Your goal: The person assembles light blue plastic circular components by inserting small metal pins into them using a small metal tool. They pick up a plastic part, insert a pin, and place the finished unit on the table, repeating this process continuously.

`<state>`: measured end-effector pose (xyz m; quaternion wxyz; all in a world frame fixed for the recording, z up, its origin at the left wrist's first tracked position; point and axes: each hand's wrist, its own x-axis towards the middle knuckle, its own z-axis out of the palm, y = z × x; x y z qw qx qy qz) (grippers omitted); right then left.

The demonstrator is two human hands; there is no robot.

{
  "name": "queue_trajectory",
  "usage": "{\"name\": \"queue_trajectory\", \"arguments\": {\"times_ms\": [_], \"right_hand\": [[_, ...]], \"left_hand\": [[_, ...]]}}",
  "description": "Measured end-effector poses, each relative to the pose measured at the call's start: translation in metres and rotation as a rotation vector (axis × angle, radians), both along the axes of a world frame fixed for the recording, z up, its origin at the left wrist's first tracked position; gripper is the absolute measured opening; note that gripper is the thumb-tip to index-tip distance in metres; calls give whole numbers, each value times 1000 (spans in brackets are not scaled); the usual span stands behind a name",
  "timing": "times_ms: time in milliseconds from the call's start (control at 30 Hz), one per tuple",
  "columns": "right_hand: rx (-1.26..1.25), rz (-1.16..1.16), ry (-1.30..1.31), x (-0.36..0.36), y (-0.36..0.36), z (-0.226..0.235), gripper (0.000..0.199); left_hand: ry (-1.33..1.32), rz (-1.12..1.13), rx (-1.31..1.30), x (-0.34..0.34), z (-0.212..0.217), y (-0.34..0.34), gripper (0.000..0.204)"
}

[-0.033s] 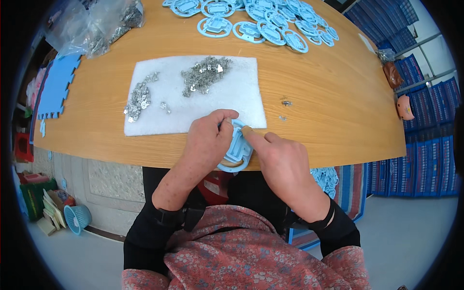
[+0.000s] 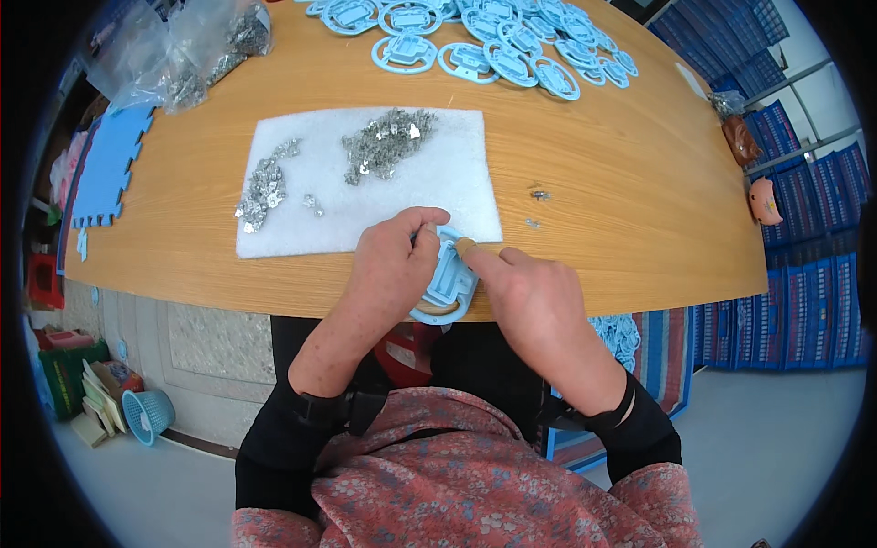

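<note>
Hardly anything has moved, so the work stays at one spot: the left hand (image 2: pixel 393 263) pinches the blue oval frame (image 2: pixel 449 281) by the table (image 2: pixel 630 283) edge; the right hand (image 2: pixel 537 301) touches its top (pinching or not, I can't tell).

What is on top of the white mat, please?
Two heaps and a small cluster of metal pieces. The mat under them, and behind the left hand, is hidden.

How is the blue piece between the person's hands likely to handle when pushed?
The blue piece looks fairly stiff: its molded rim keeps a clear curve. It's probably light, given its open gaps. Its flat shape suggests sliding rather than rolling.
</note>
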<state>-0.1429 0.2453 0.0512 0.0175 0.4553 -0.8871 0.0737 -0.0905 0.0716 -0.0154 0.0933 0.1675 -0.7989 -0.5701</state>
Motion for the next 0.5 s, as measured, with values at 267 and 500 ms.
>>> {"name": "queue_trajectory", "arguments": {"times_ms": [267,500], "right_hand": [[-259,-58,-132,1,26,-24,35],[-187,-85,-82,8,17,-19,35]], "left_hand": [[0,-10,60,-3,-1,1,26],[-37,-4,77,-1,2,1,27]]}}
